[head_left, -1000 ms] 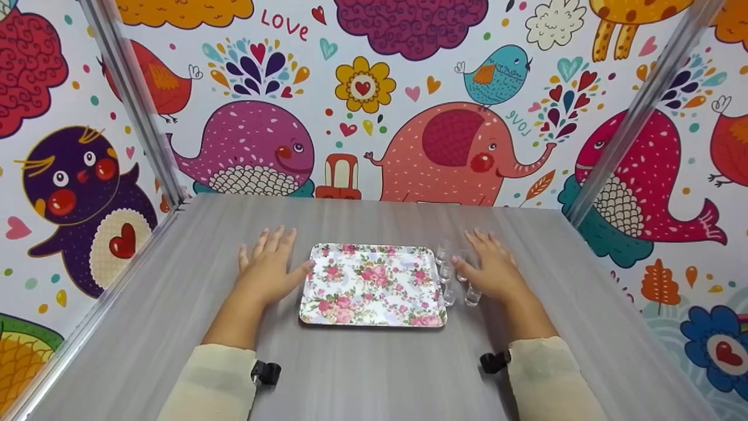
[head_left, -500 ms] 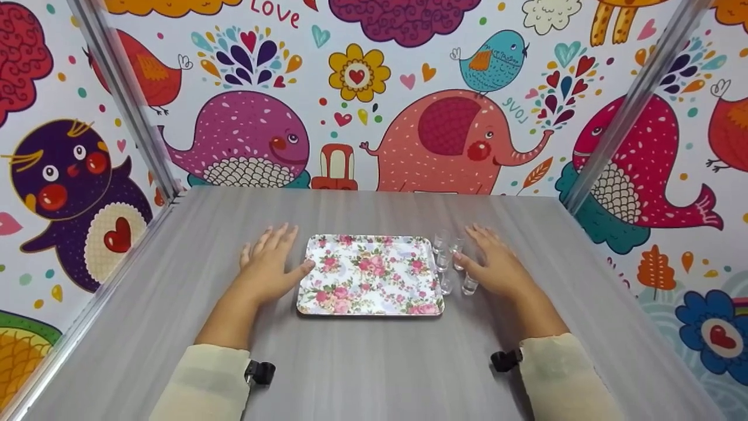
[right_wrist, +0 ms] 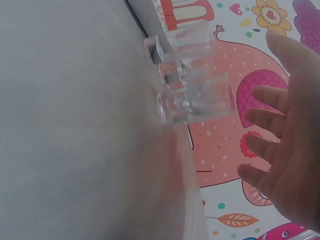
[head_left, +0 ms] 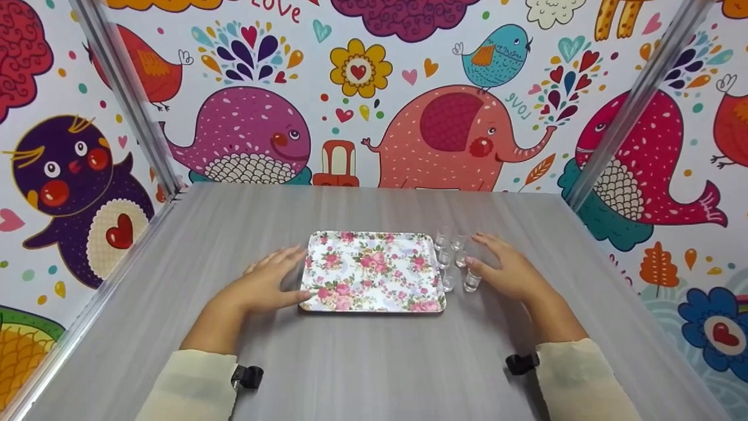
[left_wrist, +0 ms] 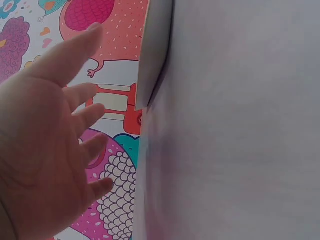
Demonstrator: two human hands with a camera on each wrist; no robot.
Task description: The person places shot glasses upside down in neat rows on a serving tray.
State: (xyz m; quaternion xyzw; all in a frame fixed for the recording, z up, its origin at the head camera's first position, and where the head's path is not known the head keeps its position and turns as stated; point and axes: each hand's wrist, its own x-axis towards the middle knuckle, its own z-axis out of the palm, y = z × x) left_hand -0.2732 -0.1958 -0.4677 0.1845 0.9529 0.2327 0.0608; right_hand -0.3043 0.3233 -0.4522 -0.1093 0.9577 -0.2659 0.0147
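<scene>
Nearest, behind the fingers, lie two pale sleeves (head_left: 190,386) above the grey table (head_left: 374,368). The left hand (head_left: 260,289) has its fingers loosely extended and grips nothing; its thumb reaches to the left rim of the floral tray (head_left: 374,272), but I cannot tell if it touches. The tray lies flat, to the right of these fingers. It looks light, stiff and rather smooth, so the two short rims seem the proper place for a hold — though on the right side the glasses are in the way. These small clear glasses (head_left: 445,257) stand upright between the tray and the right hand (head_left: 514,272), whose fingers are also relaxed and free. They are probably slippery and breakable, best pinched around the wall. Beyond all fingertips rises the cartoon-printed backdrop (head_left: 403,58).
</scene>
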